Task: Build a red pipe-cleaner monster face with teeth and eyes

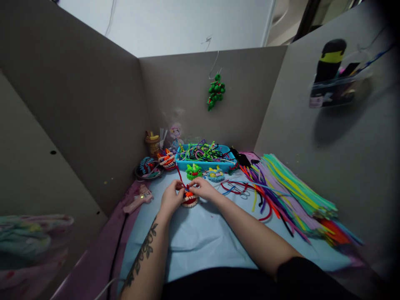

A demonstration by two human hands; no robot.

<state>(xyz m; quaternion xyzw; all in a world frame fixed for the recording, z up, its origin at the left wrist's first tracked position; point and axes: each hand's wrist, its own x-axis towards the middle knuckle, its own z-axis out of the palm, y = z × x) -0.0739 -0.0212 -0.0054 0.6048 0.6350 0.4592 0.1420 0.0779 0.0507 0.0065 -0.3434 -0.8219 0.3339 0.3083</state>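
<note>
A small pipe-cleaner figure [190,203] in orange, dark red and cream sits on the blue sheet [200,237] between my hands. My left hand [171,198] closes on its left side. Fingers of my right hand [202,188] are pinched at the top of the same figure, by a small blue and red bit. A dark red pipe cleaner [179,173] sticks up beside my left fingertips. Just beyond stand a green pipe-cleaner animal head [194,171] and a light blue and yellow one [215,174].
A blue tray [204,166] of tangled pipe cleaners stands at the back. Long coloured pipe cleaners [281,187] and scissors [242,191] lie right. A pink glue gun [139,200] and a dark bowl [148,171] are left. Grey panels [212,125] enclose the table.
</note>
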